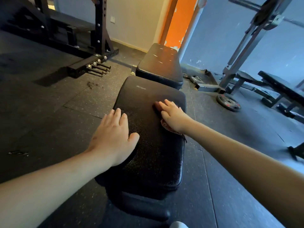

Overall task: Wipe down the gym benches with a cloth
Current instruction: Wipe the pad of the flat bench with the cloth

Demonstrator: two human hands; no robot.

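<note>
Right grip [173, 116] flat, fingers straight, pressing cloth [165, 124] on padded worktop [156, 153] — wiping step in hand; left grip [113, 134] flat too, bracing edge. Next, likely — sweep toward near end.

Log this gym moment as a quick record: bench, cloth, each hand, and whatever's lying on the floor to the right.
bench: black padded bench, near pad under both hands
cloth: reddish cloth, on the pad's right side, mostly hidden by the hand
right: right hand, fingers straight, presses the cloth
left: left hand, flat on the pad's left edge
floor: weight plate, lying flat
</note>
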